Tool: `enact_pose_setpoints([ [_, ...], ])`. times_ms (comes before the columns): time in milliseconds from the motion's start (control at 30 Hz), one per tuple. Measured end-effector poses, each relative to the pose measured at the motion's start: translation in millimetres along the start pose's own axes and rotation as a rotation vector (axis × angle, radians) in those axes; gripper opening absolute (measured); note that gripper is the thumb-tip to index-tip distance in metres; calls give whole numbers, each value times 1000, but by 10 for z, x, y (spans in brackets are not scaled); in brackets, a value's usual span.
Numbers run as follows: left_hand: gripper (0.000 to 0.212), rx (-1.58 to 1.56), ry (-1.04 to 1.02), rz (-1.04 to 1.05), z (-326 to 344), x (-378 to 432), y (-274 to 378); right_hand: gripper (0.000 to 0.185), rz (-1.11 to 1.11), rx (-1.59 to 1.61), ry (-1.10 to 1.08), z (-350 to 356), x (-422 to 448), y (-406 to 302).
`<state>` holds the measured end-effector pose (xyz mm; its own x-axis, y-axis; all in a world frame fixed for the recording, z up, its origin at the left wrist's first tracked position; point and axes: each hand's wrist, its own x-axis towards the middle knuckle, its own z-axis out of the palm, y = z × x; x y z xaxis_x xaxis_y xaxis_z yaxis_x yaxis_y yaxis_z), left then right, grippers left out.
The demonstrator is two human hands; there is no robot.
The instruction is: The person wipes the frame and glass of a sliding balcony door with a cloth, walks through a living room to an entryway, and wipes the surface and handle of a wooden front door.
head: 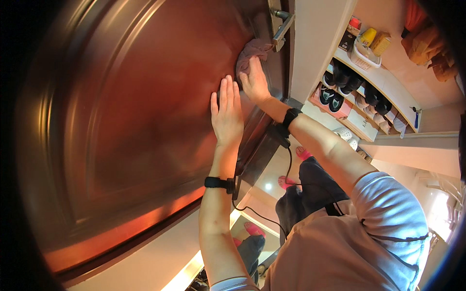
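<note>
A glossy dark reddish-brown panelled door [145,91] fills the left and middle of the view. My left hand [227,111] lies flat on its surface, fingers extended and holding nothing. Just to the right, my right hand [255,80] presses a bunched mauve-brown cloth [249,54] against the door, close below the metal lever handle [284,29]. Part of the cloth lies beneath the right fingers, and its far end reaches the handle plate. Both wrists carry black straps with small devices and cables.
To the right, a shoe shelf [386,85] holds several shoes. On top stands a white plastic basket [364,56] with a yellow bottle. Orange-brown clothing [422,43] hangs above. White clogs [344,134] sit below the shelf. A mirror at the bottom reflects pink slippers.
</note>
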<state>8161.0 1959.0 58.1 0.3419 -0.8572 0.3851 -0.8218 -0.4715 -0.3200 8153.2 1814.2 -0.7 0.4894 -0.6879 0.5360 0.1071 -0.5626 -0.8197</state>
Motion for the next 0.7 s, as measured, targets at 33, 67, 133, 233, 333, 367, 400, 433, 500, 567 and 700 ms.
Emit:
enact_pose_setpoints([
  [33,60,-14,3,-13,38,-1,25,46,8,1,-2,0,-2,54],
  [67,58,51,-57,-36,65,-25,40,45,54,-22,22,8,-3,105],
  [133,58,85,-53,-25,95,30,73,46,130,-22,136,0,95,290],
  [233,60,103,-34,-47,169,73,94,53,232,163,193,-76,302,508],
  [333,61,128,-42,-68,218,-5,44,52,126,173,101,32,83,229],
  [367,59,96,-68,-58,192,79,93,51,-60,27,110,55,-59,295],
  [400,58,77,-113,-78,191,32,64,52,-87,52,-40,49,-212,162],
  [433,58,85,-126,-100,203,-21,53,52,-118,76,-187,-1,-314,37],
  [500,53,-68,-31,-131,215,-35,92,53,-115,53,-250,-110,-361,21],
  [567,50,-116,18,-150,228,-68,154,54,-111,33,-319,-171,-365,85],
  [700,41,-316,259,-118,307,-61,315,48,-305,11,-448,-290,-409,197],
])
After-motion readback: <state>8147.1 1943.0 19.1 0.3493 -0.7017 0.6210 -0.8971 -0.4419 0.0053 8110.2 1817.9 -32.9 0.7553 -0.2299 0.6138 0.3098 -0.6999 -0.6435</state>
